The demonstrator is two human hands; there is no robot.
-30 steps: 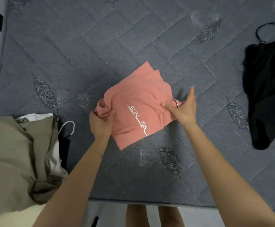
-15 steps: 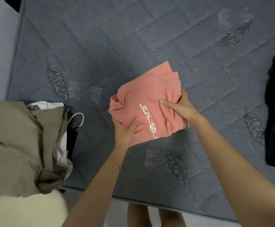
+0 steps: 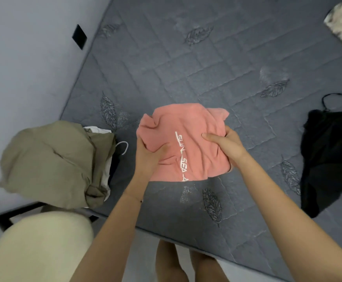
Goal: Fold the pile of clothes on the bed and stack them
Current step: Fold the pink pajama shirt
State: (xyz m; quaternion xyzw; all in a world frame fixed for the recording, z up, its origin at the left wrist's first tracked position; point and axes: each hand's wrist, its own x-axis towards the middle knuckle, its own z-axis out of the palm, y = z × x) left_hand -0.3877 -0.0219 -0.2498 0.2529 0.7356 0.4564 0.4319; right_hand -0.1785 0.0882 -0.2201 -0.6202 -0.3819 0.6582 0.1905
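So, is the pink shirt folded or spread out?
Folded. The pink shirt is a compact bundle with layered edges, gripped by the left hand and the right hand.

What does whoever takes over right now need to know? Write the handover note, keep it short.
Hands: the left hand grips the pink shirt at its left edge, thumb on top; the right hand grips its right edge.
Things: the pink shirt is folded small, over the middle of the mattress. An olive garment tops a heap of clothes at the bed's left edge. A black garment lies unfolded at the right.
Done: pink shirt folded.
Left: set it on a stack, probably the olive heap, then fold the black garment.
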